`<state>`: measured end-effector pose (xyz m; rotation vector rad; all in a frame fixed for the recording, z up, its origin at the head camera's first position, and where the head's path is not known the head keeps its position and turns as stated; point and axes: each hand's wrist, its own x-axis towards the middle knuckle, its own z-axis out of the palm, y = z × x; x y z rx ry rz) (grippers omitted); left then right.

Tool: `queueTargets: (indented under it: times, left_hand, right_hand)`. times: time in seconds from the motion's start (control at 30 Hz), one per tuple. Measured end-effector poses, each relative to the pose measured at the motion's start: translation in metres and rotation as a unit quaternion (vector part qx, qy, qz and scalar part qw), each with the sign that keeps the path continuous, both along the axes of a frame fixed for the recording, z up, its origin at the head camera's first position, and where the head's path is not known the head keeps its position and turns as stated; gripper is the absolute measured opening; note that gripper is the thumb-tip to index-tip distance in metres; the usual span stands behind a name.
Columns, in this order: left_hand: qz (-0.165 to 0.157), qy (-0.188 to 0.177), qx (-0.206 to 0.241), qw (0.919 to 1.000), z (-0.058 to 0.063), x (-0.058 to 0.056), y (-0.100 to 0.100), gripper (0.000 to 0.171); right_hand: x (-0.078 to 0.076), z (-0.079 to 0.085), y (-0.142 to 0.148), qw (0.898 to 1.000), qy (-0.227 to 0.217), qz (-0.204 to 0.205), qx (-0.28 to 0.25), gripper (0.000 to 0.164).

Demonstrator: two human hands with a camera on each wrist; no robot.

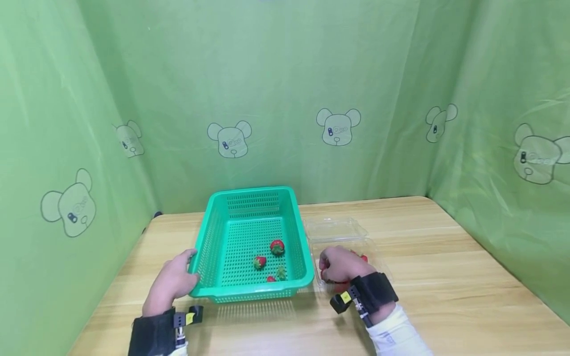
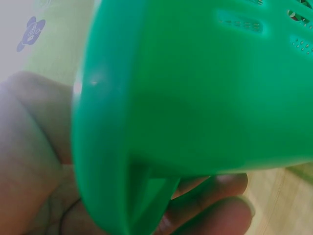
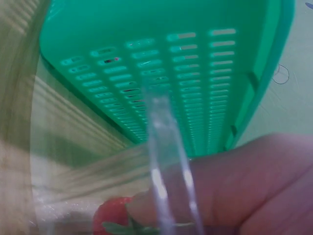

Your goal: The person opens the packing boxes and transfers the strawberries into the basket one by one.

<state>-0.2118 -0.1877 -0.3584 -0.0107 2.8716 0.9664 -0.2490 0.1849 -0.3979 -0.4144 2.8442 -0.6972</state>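
Black wrist straps are sitting nearest the camera. The left hand is grasping the near left edge of a green basket, where several strawberries are lying toward the near right. The right hand is pinching one strawberry in a clear box resting right of the basket on the tabletop.

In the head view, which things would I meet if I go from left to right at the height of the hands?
Left hand → green basket → right hand → right white sleeve, a little lower.
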Motion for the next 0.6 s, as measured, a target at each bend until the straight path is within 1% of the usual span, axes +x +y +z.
queueTargets:
  times: [0.13,0.23,0.33,0.47,0.6]
  left_hand:
    - [-0.001,-0.001,-0.002,1.0,-0.0001,-0.0011,-0.0003,0.063]
    - [-0.004,0.005,-0.009,0.9999,0.0004,-0.0019,0.0002,0.063]
    - [-0.008,0.011,-0.014,0.9998,0.0011,-0.0021,0.001,0.063]
    - [-0.008,0.01,-0.014,0.9998,0.0008,-0.0015,0.0009,0.063]
    - [-0.003,0.008,-0.014,0.9999,0.0006,-0.001,0.0017,0.063]
  right_hand:
    - [-0.001,0.0033,0.003,1.0,0.001,-0.012,-0.001,0.012]
    - [-0.0023,0.0055,0.0057,1.0,0.002,-0.02,-0.004,0.011]
    - [-0.0021,0.0075,0.0069,0.999,-0.008,-0.031,-0.016,0.01]
    - [-0.0025,0.0093,0.0071,0.999,-0.008,-0.033,-0.024,0.008]
    - [-0.0036,0.0103,0.0084,1.0,0.011,-0.026,-0.015,0.008]
